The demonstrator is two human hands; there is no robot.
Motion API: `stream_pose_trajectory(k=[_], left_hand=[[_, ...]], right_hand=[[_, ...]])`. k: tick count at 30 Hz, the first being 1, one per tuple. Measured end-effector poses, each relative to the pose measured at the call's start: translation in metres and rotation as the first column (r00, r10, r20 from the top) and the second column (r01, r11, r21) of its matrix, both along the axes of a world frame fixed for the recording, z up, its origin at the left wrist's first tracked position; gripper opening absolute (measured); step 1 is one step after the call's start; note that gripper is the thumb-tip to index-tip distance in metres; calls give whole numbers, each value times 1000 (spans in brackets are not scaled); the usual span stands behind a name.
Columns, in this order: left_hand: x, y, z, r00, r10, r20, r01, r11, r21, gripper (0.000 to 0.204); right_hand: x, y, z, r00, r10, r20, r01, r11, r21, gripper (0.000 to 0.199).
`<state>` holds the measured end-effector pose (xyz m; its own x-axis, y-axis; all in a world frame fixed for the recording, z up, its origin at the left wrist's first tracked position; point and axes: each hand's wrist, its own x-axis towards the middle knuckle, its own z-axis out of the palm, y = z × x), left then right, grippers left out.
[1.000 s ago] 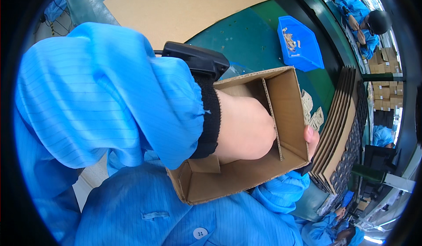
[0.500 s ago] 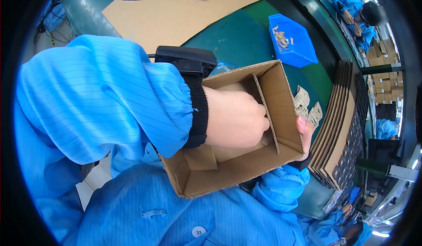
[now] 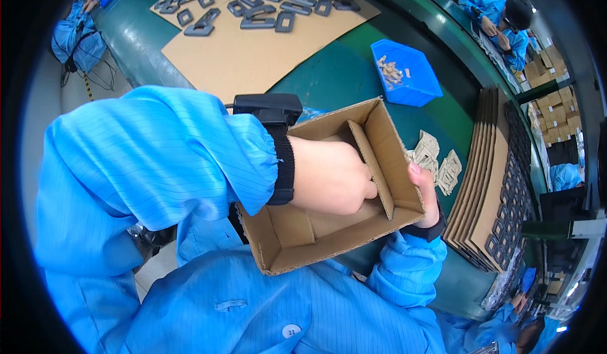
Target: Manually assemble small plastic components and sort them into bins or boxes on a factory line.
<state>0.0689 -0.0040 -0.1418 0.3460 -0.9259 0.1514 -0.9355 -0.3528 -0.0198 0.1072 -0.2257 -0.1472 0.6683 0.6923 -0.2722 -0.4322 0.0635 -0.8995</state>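
Note:
An open brown cardboard box (image 3: 329,243) is held tilted in front of my chest. My left hand (image 3: 332,177) reaches down into it with the fingers curled closed against a cardboard divider (image 3: 371,167). Its fingertips are partly hidden. The divider stands near the box's right wall and leans toward this hand. My right hand (image 3: 425,192) grips that right wall from outside, thumb over the rim and the other fingers out of sight. A black device (image 3: 269,108) is strapped at my left wrist.
Beyond the box stands a blue bin (image 3: 411,79) with small tan pieces. Crumpled beige pieces (image 3: 436,158) lie to the right, beside a stack of upright cardboard sheets (image 3: 477,183). Grey frame-shaped parts (image 3: 259,6) cover a cardboard sheet (image 3: 227,63) at the back. A co-worker (image 3: 499,25) sits far right.
The divider has gone from nearly upright to leaning left, showing more of its face. Box and both hands have shifted slightly left in view. The view takes in more of the table's far side.

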Motion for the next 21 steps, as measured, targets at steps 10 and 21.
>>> stream_pose_trajectory(k=[10, 21], left_hand=[[-17, -11, 7, 982, -181, 51, 172, 976, 137, 28], [-23, 4, 61, 973, 55, -226, -114, 960, -256, 16]], right_hand=[[-4, -13, -16, 998, 64, 17, -65, 996, 53, 46], [9, 2, -31, 961, 35, 274, -63, 994, 95, 50]])
